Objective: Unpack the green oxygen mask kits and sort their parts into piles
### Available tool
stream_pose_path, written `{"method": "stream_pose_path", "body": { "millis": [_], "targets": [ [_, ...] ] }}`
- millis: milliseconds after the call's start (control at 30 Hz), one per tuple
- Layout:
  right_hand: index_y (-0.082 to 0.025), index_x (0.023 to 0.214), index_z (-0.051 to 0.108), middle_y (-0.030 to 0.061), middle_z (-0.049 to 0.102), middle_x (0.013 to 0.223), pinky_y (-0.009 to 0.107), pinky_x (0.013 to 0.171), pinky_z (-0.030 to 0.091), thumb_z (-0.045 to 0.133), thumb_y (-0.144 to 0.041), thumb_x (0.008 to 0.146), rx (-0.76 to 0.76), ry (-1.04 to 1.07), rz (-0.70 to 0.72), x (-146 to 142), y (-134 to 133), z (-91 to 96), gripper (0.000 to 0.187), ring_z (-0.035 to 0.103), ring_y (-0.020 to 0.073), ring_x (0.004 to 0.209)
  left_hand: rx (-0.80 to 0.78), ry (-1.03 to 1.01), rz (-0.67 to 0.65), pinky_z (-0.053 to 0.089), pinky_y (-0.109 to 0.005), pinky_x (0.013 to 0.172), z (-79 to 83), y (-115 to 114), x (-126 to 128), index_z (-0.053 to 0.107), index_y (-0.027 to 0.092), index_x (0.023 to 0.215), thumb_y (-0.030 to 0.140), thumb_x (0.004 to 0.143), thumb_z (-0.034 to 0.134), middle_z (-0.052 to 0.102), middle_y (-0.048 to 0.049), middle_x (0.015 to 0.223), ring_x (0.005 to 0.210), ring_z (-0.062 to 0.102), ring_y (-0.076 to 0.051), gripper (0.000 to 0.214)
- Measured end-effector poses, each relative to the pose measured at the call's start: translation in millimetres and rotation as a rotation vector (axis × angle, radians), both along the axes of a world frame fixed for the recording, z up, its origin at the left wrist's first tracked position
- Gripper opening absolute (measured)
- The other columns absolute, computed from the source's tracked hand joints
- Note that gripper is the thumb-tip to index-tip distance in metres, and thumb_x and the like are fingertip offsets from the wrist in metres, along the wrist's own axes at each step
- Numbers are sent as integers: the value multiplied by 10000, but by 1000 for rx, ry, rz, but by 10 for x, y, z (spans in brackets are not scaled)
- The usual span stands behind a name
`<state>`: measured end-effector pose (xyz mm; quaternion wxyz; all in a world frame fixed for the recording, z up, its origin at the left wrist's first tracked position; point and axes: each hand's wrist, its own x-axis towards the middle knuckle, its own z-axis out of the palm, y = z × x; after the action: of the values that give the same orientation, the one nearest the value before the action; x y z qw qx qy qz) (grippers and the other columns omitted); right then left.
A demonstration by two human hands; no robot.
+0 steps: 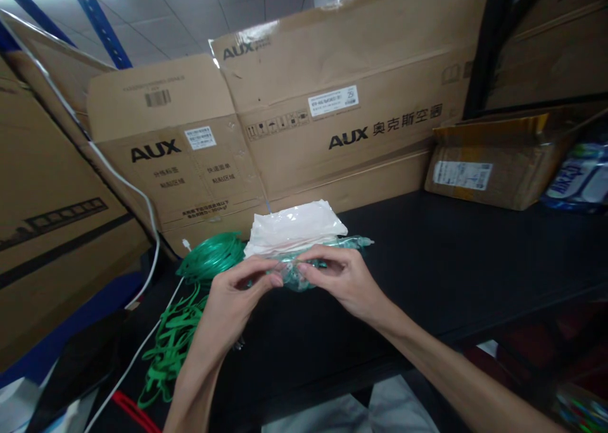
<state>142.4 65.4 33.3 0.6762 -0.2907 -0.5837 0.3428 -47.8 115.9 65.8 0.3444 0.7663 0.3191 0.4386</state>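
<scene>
Above the black table, both hands meet on a clear, green-tinted plastic piece (297,281). My left hand (244,285) pinches its left side between thumb and fingertips. From the other side, my right hand (339,275) pinches it in the same way. Fingers cover part of it, so its exact kind cannot be made out. Just behind the hands lie more clear greenish plastic parts (358,242) and a stack of white plastic packets (297,225). A coil of green translucent tubing (213,256) sits left of my left hand, with a tangle of green elastic straps (173,341) nearer me.
Large cardboard boxes (294,161) wall off the back of the black table (403,268). At the right stand a smaller open carton (494,167) and a blue-and-white package (577,176). A white cable (149,208) runs down the left, near a dark flat device (83,370).
</scene>
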Motion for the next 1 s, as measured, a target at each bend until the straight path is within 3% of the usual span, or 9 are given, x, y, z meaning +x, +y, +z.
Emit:
{"method": "stream_pose_path", "body": {
  "millis": [333, 533, 700, 1000],
  "targets": [
    [-219, 893, 802, 33, 763, 896, 306, 836, 539, 740, -263, 852, 50, -18, 2, 21, -38, 53, 87, 693, 187, 894, 31, -9, -30, 516, -269, 786, 75, -65, -12, 821, 210, 826, 327, 749, 807, 760, -44, 859, 850, 654, -203, 141],
    [-219, 874, 809, 40, 756, 871, 316, 805, 525, 758, -314, 848, 43, -28, 61, 28, -72, 89, 111, 674, 186, 851, 33, -5, -22, 497, -257, 680, 120, -121, -31, 812, 193, 800, 356, 726, 820, 726, -51, 809, 772, 617, -193, 179],
    [-211, 829, 795, 35, 738, 815, 312, 784, 527, 765, -274, 839, 92, -32, 1, -10, -81, 113, 71, 661, 177, 800, -29, 5, 9, 453, -243, 596, 89, -90, -53, 810, 194, 820, 396, 657, 857, 688, -28, 726, 684, 578, -174, 264],
    [-209, 858, 781, 27, 719, 846, 278, 746, 499, 719, -188, 876, 158, -179, -65, 21, -140, 132, 68, 648, 162, 814, -96, 32, 8, 485, -275, 707, 69, -92, -88, 817, 214, 846, 416, 669, 864, 728, -34, 818, 798, 633, -208, 272]
  ]
}}
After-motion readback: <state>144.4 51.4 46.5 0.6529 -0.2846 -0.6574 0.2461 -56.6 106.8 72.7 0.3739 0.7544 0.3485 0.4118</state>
